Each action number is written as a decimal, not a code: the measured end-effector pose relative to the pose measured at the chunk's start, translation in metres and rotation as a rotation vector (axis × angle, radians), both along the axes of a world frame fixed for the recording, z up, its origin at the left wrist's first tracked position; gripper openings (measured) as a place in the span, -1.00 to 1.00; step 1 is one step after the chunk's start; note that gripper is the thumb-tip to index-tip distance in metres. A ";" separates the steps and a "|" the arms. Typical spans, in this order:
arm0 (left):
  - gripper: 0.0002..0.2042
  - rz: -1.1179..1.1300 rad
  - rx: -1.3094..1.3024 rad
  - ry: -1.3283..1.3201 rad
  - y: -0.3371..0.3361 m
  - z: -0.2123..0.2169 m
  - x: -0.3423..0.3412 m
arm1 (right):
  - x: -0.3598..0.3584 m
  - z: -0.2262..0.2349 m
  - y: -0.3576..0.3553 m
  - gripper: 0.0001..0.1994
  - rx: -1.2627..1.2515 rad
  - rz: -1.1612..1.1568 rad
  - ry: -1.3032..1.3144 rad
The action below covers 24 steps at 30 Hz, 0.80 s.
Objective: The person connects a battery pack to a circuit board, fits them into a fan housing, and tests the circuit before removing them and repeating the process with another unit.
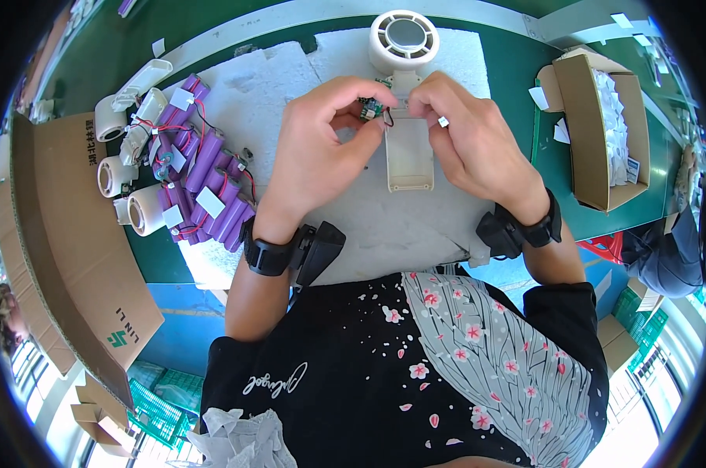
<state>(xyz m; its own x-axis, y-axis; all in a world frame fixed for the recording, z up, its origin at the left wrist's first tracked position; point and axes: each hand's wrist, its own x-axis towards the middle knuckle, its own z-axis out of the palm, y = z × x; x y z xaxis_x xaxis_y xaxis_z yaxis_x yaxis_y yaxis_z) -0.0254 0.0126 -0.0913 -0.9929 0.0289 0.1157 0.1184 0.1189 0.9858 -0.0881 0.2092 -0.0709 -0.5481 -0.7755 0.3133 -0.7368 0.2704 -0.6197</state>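
My left hand (318, 148) pinches a small green circuit board (366, 109) with its wires, just above the white fan handle (408, 152) lying on the tabletop (384, 226). My right hand (470, 140) closes its grip on the handle's top edge. Purple battery cells (209, 179) lie to my left.

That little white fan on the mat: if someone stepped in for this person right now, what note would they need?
Left hand: pinching a small green circuit board at the top of the open handle.
Right hand: fingertips on the thin wires beside the board.
White fan: lies flat on the grey mat, round head away from the person, handle shell open and empty.
Done: board and wires brought to the handle.
Left: board not yet seated; handle not closed.
Nearby: purple battery cells and more white fan parts to the left; a cardboard box of white pieces to the right.
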 end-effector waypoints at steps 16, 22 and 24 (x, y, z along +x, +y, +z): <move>-0.80 -0.077 0.075 -0.041 0.007 0.006 0.002 | 0.018 -0.005 -0.013 -0.65 0.074 -0.138 0.158; -0.82 -0.067 0.108 -0.253 -0.002 0.006 0.001 | 0.014 0.003 -0.006 -0.76 -0.081 -0.141 -0.047; -0.82 -0.043 0.190 -0.242 -0.003 0.005 0.000 | 0.009 -0.003 -0.004 -0.78 -0.099 -0.139 -0.002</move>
